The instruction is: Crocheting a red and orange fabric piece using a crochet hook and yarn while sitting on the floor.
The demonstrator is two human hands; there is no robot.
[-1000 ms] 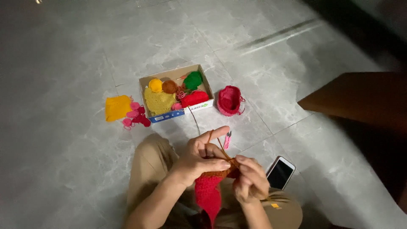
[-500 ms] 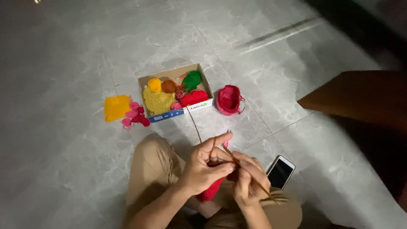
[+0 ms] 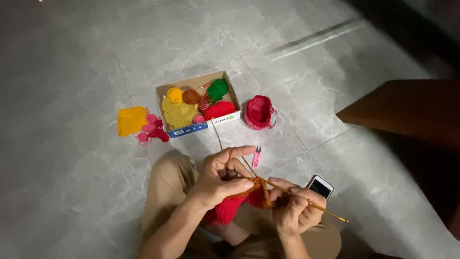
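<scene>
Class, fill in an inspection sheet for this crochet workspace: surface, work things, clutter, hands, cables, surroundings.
Surface: grey marble-look floor tiles; person sits on it.
Work things: red crochet piece with an orange edge, held over the lap; thin hook through it; brown yarn strand runs up to the box.
Clutter: cardboard box with yellow, orange, green and red yarn; yellow piece and pink bits to its left; red crochet pouch; pink snips; phone.
Hands: left hand pinches the piece; right hand grips the hook.
Cables: nothing seen.
Surroundings: brown wooden furniture at right; dim light.
</scene>
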